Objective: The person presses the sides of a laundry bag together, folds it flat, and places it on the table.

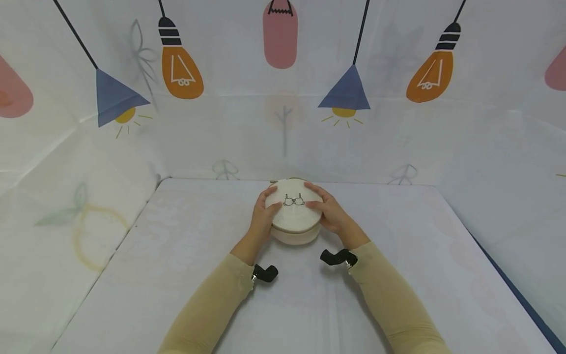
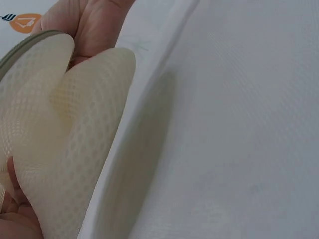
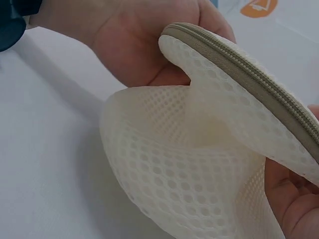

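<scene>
Spanning from left fingers (image 1: 266, 193) to right fingers (image 1: 319, 191), which grip its opposite sides, is a cream mesh bag (image 1: 294, 219).

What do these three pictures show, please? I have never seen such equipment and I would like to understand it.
No machine is used: a person's bare left hand and right hand do the work. The wide picture comes from a camera on the head, looking forward and down. The close pictures come from a camera on each wrist, likely the black pieces. Both hands hold a round, cream mesh pouch over a white surface; whether it rests there is hard to tell. The thumbs lie on its top, beside a small line drawing. The right wrist picture shows its olive zip.
</scene>
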Demonstrator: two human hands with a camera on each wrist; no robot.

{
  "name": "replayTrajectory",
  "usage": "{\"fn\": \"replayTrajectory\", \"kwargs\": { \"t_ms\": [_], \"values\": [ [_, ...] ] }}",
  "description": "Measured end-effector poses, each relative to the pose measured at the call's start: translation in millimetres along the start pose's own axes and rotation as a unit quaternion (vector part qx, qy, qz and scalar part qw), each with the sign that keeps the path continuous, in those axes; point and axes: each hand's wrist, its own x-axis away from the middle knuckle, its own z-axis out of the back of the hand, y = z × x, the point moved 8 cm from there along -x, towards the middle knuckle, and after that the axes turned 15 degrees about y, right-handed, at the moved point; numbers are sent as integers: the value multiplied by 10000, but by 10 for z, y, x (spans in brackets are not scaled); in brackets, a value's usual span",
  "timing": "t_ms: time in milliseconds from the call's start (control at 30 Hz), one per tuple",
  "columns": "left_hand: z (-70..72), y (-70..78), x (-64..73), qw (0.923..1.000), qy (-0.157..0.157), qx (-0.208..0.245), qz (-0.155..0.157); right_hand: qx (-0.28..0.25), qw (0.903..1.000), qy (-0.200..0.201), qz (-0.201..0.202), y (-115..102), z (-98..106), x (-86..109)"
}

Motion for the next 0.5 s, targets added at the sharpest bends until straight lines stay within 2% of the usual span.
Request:
{"fn": "replayTrajectory", "kwargs": {
  "t_ms": [233, 500],
  "values": [
    [-37, 12, 22, 9988, -379, -274, -172, -225, 9997, 66, -108, -13, 52, -14],
    [-39, -20, 15, 9975, -542, -387, -241, -470, 9983, 132, -309, 21, 84, -23]
  ]
}}
